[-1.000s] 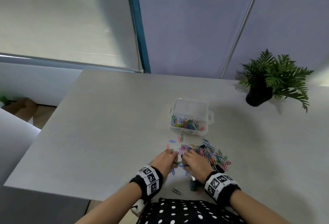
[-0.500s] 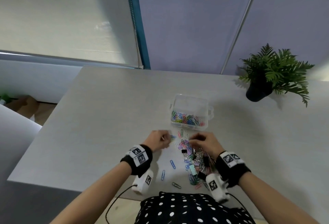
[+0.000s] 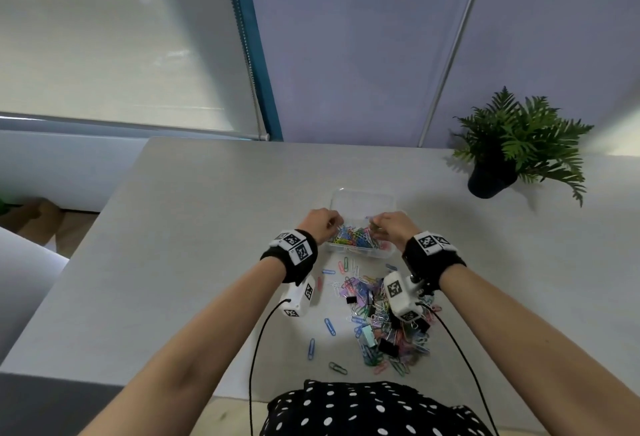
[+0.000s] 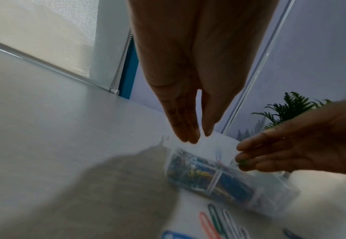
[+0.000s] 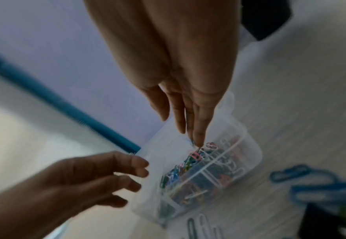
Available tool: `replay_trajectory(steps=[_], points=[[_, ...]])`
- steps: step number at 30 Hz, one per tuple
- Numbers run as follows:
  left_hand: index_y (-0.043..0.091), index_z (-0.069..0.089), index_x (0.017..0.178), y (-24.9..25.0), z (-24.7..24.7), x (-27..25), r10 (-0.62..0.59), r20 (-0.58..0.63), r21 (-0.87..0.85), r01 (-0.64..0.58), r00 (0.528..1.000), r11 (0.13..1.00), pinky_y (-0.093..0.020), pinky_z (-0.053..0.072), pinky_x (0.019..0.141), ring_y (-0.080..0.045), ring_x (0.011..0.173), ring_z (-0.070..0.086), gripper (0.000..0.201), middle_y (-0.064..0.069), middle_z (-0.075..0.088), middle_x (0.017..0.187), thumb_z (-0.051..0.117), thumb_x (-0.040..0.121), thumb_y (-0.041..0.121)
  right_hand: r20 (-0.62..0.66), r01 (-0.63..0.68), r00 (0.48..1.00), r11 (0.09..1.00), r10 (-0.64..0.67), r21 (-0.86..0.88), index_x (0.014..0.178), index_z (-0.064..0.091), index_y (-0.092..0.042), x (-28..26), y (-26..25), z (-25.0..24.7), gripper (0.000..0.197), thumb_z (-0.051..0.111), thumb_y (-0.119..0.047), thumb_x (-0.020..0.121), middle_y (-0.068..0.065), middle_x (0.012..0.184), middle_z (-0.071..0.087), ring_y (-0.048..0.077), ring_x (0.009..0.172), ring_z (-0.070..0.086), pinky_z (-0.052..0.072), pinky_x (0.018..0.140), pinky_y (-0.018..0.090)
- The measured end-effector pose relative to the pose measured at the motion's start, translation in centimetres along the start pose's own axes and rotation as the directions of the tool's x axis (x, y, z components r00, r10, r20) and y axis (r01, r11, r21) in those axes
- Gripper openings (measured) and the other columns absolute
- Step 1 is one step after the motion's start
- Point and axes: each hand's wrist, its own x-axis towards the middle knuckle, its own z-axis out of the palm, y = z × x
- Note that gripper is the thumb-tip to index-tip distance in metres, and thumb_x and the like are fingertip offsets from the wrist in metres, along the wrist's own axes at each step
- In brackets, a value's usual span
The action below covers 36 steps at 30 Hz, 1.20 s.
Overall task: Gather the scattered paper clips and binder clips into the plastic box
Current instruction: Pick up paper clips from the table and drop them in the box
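Note:
The clear plastic box stands mid-table with several coloured paper clips in it. Both hands hover over it. My left hand is at its left end with fingers straight and nothing seen in them. My right hand points straight fingers down into the box, thumb apart; a green clip sits at the fingertips. On the table, nearer to me than the box, lies the pile of paper clips with black binder clips and a mint one in it.
A potted fern stands at the table's back right. Single clips lie scattered left of the pile, near the front edge. White camera units and their cables hang under both wrists. A window blind and wall are behind the table.
Both hands left the pile near the front edge and moved forward to the box. Their fingers, curled a second ago, now point straight down.

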Motion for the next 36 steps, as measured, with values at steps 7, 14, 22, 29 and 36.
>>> replay_trajectory(steps=[7, 14, 22, 29, 36], points=[[0.006, 0.064, 0.101, -2.8, 3.0, -4.7, 0.009, -0.077, -0.035, -0.012, 0.997, 0.999, -0.026, 0.05, 0.084, -0.018, 0.082, 0.059, 0.018, -0.013, 0.066, 0.103, 0.048, 0.091, 0.005, 0.233, 0.577, 0.776, 0.51, -0.586, -0.638, 0.1, 0.063, 0.0, -4.8, 1.0, 1.7, 0.021, 0.048, 0.006, 0.087, 0.016, 0.102, 0.066, 0.025, 0.094, 0.061, 0.05, 0.09, 0.033], [0.006, 0.045, 0.124, -2.8, 6.8, -6.1, -0.021, 0.111, 0.126, 0.007, 0.994, 0.992, -0.035, 0.039, 0.102, -0.024, 0.113, 0.042, 0.063, -0.01, 0.043, 0.124, 0.074, 0.072, 0.028, 0.723, 0.734, 0.654, -0.045, -0.223, -0.677, 0.136, 0.033, -0.001, -4.1, 3.5, 3.5, 0.053, 0.045, 0.009, 0.085, 0.017, 0.142, 0.038, 0.028, 0.129, 0.038, 0.038, 0.106, 0.036], [0.019, 0.048, 0.092, -2.8, 8.8, -6.3, -0.004, -0.013, 0.159, 0.006, 1.0, 0.987, -0.033, 0.049, 0.081, -0.018, 0.094, 0.044, 0.033, 0.003, 0.042, 0.095, 0.071, 0.072, 0.008, 0.652, 0.683, 0.706, 0.02, -0.278, -0.731, 0.117, 0.047, -0.003, -3.5, 5.3, 2.8, 0.035, 0.053, 0.002, 0.083, 0.013, 0.124, 0.047, 0.025, 0.112, 0.046, 0.044, 0.092, 0.029], [0.006, 0.055, 0.082, -2.3, 8.6, -6.5, 0.007, 0.06, 0.144, -0.016, 0.998, 0.989, -0.04, 0.054, 0.08, -0.023, 0.083, 0.065, 0.006, -0.01, 0.059, 0.093, 0.053, 0.087, 0.005, 0.506, 0.548, 0.834, 0.223, -0.22, -0.806, 0.093, 0.051, -0.009, -3.6, 6.4, 2.4, 0.011, 0.057, -0.014, 0.085, 0.01, 0.103, 0.058, 0.021, 0.087, 0.05, 0.041, 0.075, 0.029], [0.002, 0.051, 0.108, -1.4, 8.3, -6.4, 0.021, 0.152, 0.374, -0.077, 0.988, 0.924, -0.043, 0.047, 0.091, -0.03, 0.113, 0.048, 0.025, -0.016, 0.053, 0.115, 0.054, 0.09, 0.019, 0.479, 0.522, 0.853, 0.314, -0.208, -0.793, 0.08, 0.044, -0.017, -3.9, 6.3, 2.2, 0.016, 0.06, -0.015, 0.084, 0.002, 0.084, 0.049, 0.016, 0.078, 0.045, 0.039, 0.072, 0.027]])
